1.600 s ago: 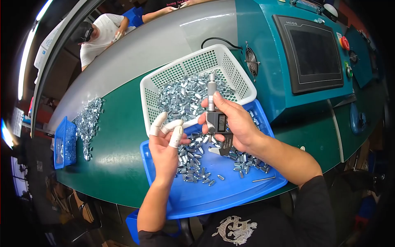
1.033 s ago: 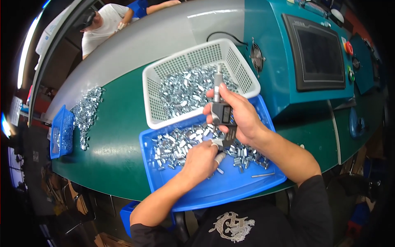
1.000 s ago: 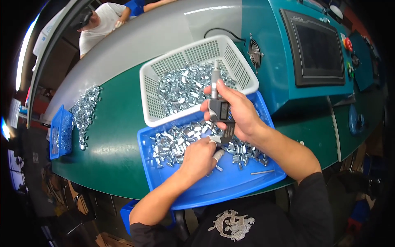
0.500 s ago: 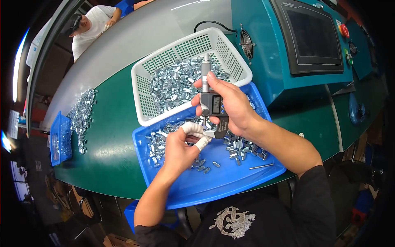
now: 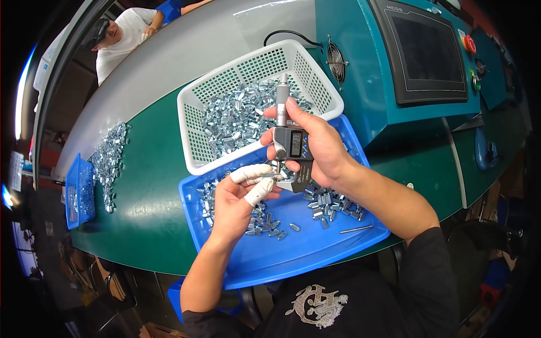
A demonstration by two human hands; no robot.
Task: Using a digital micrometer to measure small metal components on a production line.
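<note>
One digital micrometer [image 5: 288, 147] is gripped upright in the right hand [image 5: 321, 146]. One small metal part [image 5: 269, 176] is pinched by the left hand [image 5: 239, 200] at the micrometer's seven o'clock, above one blue tray [image 5: 315, 253]; one white basket [image 5: 197, 135] lies at twelve o'clock.

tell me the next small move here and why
Probably turn the micrometer thimble with the right hand to close it on the part. The left hand, fingertips in white cots, holds a small metal part at the gauge's frame, and the right thumb rests near the barrel.
</note>
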